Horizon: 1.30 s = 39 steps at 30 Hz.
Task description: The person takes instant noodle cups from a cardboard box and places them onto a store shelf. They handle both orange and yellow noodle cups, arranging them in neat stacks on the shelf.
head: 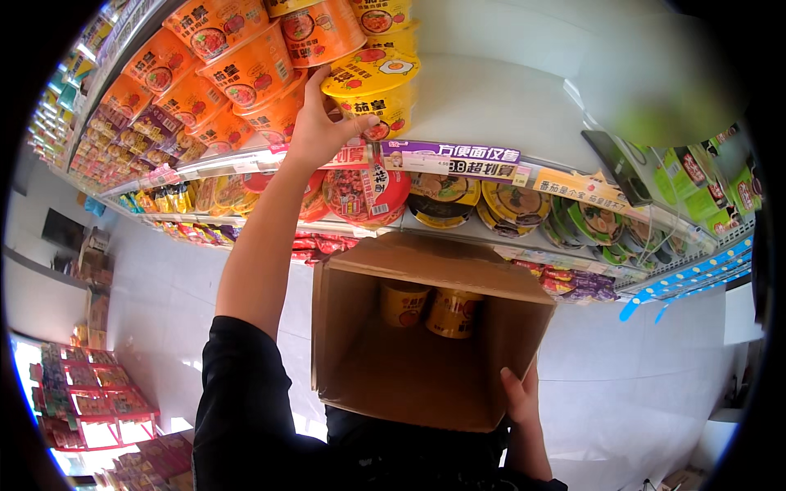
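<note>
My left hand (328,123) reaches up to the shelf with its fingers and thumb around the side of a yellow instant noodle tub (374,92). That tub stands at the shelf's front, beside stacked orange noodle tubs (249,77). More yellow tubs (382,18) are piled behind it. Against my body, my right hand (521,390) grips the lower right wall of an open cardboard box (430,393). Two yellow noodle tubs lie inside: one on the left (404,305), another on the right (453,313). Only part of the right hand shows past the box edge.
Price strips (451,161) run along the shelf's front lip. A lower shelf holds red-lidded bowls (366,193) and black-and-yellow bowls (443,197). A dark flat device (616,167) with a cable juts out at right. A red display rack (101,393) stands far left on the pale floor (626,368).
</note>
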Motion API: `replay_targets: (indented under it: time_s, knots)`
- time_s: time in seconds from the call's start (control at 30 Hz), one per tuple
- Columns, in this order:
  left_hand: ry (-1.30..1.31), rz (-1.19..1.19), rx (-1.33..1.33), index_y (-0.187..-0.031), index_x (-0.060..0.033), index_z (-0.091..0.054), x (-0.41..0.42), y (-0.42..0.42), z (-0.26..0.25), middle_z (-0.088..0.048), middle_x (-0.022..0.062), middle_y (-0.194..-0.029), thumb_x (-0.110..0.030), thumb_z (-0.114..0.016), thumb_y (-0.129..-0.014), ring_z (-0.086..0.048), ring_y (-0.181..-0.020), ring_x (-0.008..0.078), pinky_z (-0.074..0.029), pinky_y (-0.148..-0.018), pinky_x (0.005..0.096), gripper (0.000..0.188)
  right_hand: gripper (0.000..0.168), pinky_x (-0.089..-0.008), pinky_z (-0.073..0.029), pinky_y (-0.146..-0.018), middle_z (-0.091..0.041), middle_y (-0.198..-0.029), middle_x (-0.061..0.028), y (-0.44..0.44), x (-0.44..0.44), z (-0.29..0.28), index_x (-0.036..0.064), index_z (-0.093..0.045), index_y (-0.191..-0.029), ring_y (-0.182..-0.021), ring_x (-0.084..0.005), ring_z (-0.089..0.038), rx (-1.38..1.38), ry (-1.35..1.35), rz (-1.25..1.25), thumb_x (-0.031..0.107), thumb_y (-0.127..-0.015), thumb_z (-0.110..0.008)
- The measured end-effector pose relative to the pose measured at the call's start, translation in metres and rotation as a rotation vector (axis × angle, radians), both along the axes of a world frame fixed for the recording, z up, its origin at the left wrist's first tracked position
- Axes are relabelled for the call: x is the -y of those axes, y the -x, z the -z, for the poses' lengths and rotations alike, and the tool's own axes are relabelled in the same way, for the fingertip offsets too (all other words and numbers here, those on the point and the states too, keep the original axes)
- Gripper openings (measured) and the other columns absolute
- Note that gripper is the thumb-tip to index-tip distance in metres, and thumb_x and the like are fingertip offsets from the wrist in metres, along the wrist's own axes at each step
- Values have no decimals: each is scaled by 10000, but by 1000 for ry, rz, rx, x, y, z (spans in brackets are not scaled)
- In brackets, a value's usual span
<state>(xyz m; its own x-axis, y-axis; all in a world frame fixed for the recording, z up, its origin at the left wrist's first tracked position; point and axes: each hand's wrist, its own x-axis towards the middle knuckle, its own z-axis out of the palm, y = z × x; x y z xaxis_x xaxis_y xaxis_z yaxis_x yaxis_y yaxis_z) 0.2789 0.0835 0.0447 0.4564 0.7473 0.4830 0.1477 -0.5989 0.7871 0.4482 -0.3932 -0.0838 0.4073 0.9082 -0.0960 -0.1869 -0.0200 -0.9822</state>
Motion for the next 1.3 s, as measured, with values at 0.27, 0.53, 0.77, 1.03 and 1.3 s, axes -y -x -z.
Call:
replay_targets:
  time_s: [0.27, 0.53, 0.77, 1.03, 1.3]
  knots:
    - [-104, -45, -86, -1589, 11, -123, 5, -2, -1, -536, 219, -1440, -129, -840, -875, -603, -1275, 302, -578, -968, 409, 1022, 825, -423, -300, -1184, -401, -1552, -180, -1, -3, -2, -46, -217, -1599, -1436, -279, -379, 1, -32, -1, 227, -929, -611]
    - [-152, -189, 123, -1404, 32, -431, 156, 43, -23, -593, 197, -1283, -205, -807, -902, -630, -1111, 301, -537, -923, 429, 671, 811, -430, -323, -1167, -437, -1509, -186, 1, -4, 0, -49, -239, -1587, -1402, -285, -415, 36, -31, 30, 215, -915, -608]
    - [-495, 494, -743, -1111, -84, -674, 311, 35, 38, -675, 34, -962, -227, -812, -815, -665, -831, 204, -535, -709, 338, 356, 810, -431, -328, -1164, -416, -1517, -195, 2, -11, 0, -52, -236, -1584, -1396, -296, -418, 20, -15, 5, 221, -925, -621]
    - [-140, 255, -1249, -1302, -49, -594, 287, -23, 106, -671, 128, -1177, -310, -795, -852, -669, -1125, 297, -571, -900, 441, 558, 846, -427, -287, -1213, -337, -1609, -220, -3, -2, 7, -46, -168, -1618, -1490, -312, -348, 73, -42, -36, 128, -916, -606]
    - [-73, -23, -1288, -1445, -90, -524, 229, -34, 251, -553, 192, -1460, -307, -793, -865, -556, -1332, 383, -511, -1052, 514, 676, 910, -437, -290, -1222, -310, -1629, -248, -8, -2, 10, -37, -160, -1624, -1513, -346, -334, 153, -35, -59, 145, -871, -637]
